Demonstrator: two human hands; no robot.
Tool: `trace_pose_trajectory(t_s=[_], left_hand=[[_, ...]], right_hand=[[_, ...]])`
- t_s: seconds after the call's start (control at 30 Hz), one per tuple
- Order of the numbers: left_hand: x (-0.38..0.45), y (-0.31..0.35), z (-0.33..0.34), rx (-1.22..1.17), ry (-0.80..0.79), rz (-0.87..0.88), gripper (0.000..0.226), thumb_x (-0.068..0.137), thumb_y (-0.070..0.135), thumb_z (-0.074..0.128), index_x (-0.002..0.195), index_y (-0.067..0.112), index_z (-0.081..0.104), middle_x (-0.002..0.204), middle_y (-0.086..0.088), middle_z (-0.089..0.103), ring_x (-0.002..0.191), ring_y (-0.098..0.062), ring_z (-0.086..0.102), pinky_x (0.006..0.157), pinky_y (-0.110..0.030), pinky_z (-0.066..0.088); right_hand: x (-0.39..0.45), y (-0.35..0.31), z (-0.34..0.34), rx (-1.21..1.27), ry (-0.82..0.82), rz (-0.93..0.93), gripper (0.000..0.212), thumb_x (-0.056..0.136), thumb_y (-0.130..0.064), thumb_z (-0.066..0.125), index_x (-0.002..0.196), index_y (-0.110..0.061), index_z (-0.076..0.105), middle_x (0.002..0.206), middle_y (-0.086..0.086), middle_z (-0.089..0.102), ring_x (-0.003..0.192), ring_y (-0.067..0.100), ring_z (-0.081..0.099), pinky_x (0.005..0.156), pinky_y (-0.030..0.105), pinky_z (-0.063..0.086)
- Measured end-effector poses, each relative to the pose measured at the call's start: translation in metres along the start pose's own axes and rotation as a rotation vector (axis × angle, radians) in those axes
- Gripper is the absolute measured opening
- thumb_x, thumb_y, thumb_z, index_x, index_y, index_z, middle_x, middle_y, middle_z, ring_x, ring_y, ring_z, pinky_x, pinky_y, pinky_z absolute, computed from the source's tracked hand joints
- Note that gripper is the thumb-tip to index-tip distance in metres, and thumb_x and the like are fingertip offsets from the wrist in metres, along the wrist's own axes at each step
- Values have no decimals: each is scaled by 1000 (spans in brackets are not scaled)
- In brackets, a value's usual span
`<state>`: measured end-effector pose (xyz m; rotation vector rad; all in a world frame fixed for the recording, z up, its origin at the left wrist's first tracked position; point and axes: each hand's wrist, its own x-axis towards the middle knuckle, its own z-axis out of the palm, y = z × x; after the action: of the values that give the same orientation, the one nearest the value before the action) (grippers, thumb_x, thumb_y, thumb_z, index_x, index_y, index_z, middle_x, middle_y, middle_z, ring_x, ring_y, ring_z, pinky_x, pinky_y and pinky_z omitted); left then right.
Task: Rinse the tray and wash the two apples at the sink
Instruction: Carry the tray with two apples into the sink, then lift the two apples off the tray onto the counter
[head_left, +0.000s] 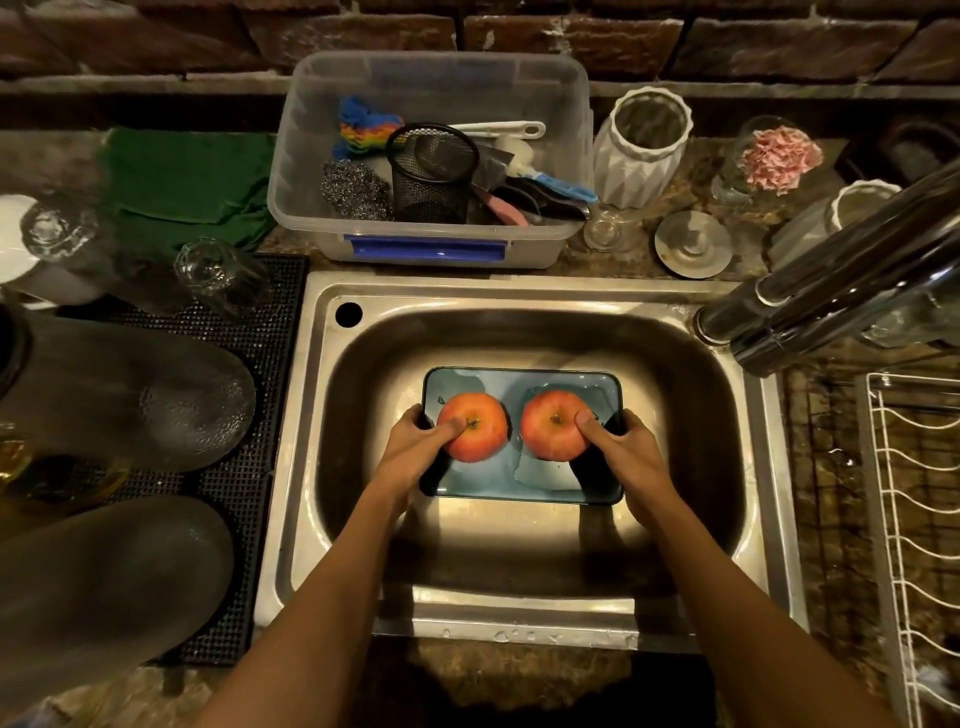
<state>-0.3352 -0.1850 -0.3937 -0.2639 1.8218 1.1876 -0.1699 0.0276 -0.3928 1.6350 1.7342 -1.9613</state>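
Observation:
A pale blue rectangular tray (519, 382) sits low in the steel sink (524, 296), with a little water in it. Two red apples lie side by side on it: the left apple (480, 415) and the right apple (548, 418). My left hand (415, 449) grips the tray's left edge, its thumb pressed on the left apple. My right hand (621, 449) grips the tray's right edge, its thumb on the right apple. The fingers of both hands are hidden under the tray.
The chrome tap (831, 291) juts in from the right above the sink rim. A clear tub (431, 156) of scrubbers stands behind the sink. Upturned glasses (218, 273) sit on a black mat at the left; a white wire rack (914, 519) at the right.

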Motion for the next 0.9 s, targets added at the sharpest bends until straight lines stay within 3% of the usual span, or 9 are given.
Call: trace_pose_trajectory(t_s=[0.2, 0.43, 0.57, 0.73, 0.9], left_hand=[[-3, -4, 0, 37, -2, 12, 52, 83, 39, 78, 123, 14, 58, 116, -9, 66, 105, -24, 65, 91, -39, 57], [-7, -7, -3, 51, -13, 26, 71, 78, 50, 79, 135, 16, 53, 129, -7, 63, 113, -25, 62, 102, -49, 52], [-14, -6, -3, 21, 16, 53, 86, 82, 46, 77, 152, 17, 37, 151, -6, 47, 135, -30, 48, 114, -50, 41], [-24, -3, -3, 13, 45, 66, 78, 86, 41, 75, 150, 15, 40, 152, -10, 46, 136, -30, 46, 115, -50, 39], [-33, -4, -4, 32, 53, 85, 70, 90, 37, 72, 149, 14, 41, 154, -10, 44, 138, -29, 44, 111, -41, 38]], right_hand=[[-4, -4, 3, 16, 10, 1, 56, 82, -47, 76, 124, -13, 59, 113, 4, 68, 100, 16, 65, 68, 24, 51], [-7, -3, 1, -9, 4, 4, 57, 80, -49, 76, 121, -14, 60, 111, 4, 69, 100, 18, 66, 74, 28, 54], [-13, -6, 2, -26, 19, -3, 49, 85, -43, 75, 120, -12, 59, 109, 2, 68, 96, 15, 65, 83, 32, 54], [-24, -12, 2, -14, 22, -18, 39, 88, -35, 74, 118, -19, 56, 101, -3, 64, 94, 17, 62, 89, 35, 52], [-33, -16, 3, -53, 36, -41, 39, 89, -31, 73, 120, -18, 54, 101, -2, 61, 99, 21, 59, 90, 35, 51]])
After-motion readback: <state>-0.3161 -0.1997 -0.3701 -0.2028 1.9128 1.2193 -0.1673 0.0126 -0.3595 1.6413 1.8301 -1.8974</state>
